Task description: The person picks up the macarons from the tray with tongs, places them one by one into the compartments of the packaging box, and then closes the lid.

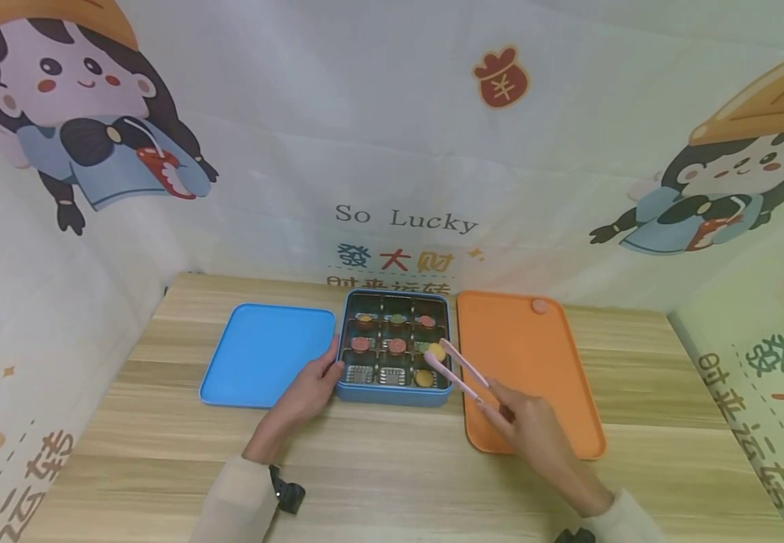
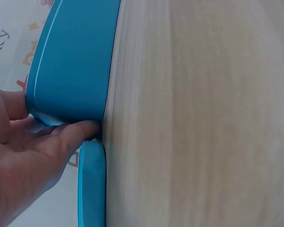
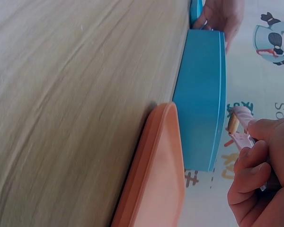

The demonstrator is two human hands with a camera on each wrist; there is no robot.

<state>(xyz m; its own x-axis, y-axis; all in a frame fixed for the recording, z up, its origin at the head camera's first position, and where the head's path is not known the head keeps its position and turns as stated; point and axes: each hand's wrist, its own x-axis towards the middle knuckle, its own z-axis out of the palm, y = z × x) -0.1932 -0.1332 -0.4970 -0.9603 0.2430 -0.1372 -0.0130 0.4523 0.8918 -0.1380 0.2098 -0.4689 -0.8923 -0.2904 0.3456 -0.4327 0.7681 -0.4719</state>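
Yellow disc held in tongs above blue box; right hand grasping tongs, left hand at box

The right hand [image 1: 530, 422] grasps a pair of pink tongs [image 1: 467, 382]. Between the tips is a yellow disc [image 1: 436, 351]; the head view places it over the right side of the middle row of the blue box [image 1: 393, 394], and the right wrist view shows it above rim level.

The left hand [image 1: 310, 385] touches the left side of the box, one digit at the rim and another low near the base. Whether it grips or merely presses cannot be told.

The box has nine compartments in three rows. Far row, left to right: an orange-yellow disc [image 1: 364, 320], a green disc [image 1: 398, 320] and a pink disc [image 1: 426, 322]. Middle row: pink discs at left [image 1: 361, 345] and centre [image 1: 397, 346]; a green patch at right is partly hidden. Near row: ridged floors show at left and centre, with a second yellow disc [image 1: 423, 378] at right.

A blue lid [image 1: 269, 354] lies left of the box. An orange tray [image 1: 527, 362] lies to its right, bearing another pink disc [image 1: 539, 305] near its far right corner. All stand on a wood-grain table [image 1: 392, 467].
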